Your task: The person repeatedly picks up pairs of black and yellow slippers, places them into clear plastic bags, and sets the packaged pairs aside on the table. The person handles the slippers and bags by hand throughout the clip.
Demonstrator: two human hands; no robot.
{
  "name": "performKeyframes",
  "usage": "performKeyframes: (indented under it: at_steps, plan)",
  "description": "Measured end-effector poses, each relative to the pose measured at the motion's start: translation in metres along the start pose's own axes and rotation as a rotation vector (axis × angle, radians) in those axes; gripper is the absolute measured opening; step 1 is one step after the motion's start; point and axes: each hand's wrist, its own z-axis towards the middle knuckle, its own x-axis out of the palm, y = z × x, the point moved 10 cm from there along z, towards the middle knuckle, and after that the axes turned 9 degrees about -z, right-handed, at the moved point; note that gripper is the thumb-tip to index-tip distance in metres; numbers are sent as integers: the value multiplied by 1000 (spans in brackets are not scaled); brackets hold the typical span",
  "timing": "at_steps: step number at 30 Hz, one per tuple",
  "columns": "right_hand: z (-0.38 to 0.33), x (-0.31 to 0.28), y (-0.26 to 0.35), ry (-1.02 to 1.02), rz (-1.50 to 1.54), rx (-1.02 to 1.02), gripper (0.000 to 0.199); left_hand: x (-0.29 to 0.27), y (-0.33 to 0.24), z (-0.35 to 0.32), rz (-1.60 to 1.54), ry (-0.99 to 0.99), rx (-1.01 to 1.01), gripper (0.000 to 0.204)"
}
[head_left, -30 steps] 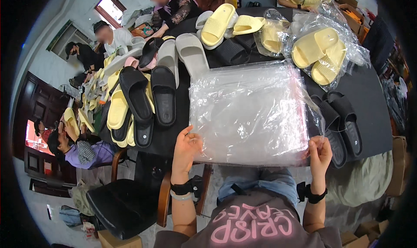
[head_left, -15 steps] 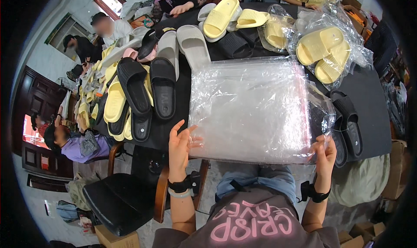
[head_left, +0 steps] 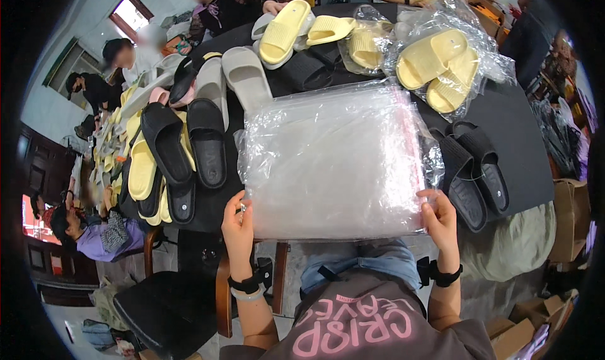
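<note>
A stack of clear plastic bags (head_left: 328, 165) with a pinkish strip along its right side lies on the black-covered table in front of me. At its near left corner my left hand (head_left: 239, 231) is closed, thumb and fingers pinching the plastic edge. My right hand (head_left: 440, 221) grips the near right corner between thumb and bent fingers. To the right of the stack rests a pair of black ribbed slides (head_left: 482, 171). Beyond it, yellow slides (head_left: 439, 61) lie on crumpled clear wrapping. A grey slide (head_left: 246, 76) touches its far left corner.
A heap of black and yellow slides (head_left: 165, 146) covers the table's left part. One black slide (head_left: 208, 142) lies between heap and bags. A black chair (head_left: 164, 306) stands at lower left, cardboard boxes (head_left: 529, 322) at lower right. Several people sit around the table.
The whole view has shifted, so the table things appear further left. My left hand has gone from spread fingers to a pinch on the bags' edge. My right hand still grips its corner.
</note>
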Motion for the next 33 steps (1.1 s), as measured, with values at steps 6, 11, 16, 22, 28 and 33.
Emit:
performKeyframes:
  at_steps: [6, 11, 16, 22, 28, 33]
  plan:
    - [17, -34, 6, 144, 430, -225, 74, 11, -9, 0, 173, 67, 64, 36]
    - [55, -11, 33, 530, 493, -112, 32, 19, 1, 2, 86, 97, 101, 36]
    - [59, 82, 102, 712, -430, -715, 43, 25, -9, 2, 46, 118, 102, 34]
    - [66, 162, 127, 580, -1043, -1167, 62, 33, -15, -3, 46, 166, 63, 31]
    - [140, 144, 94, 394, -1107, -982, 64, 23, -2, -9, -51, 108, 56, 33]
    - [149, 115, 74, 190, -1128, -1078, 60, 8, 14, -14, -54, 19, -5, 30]
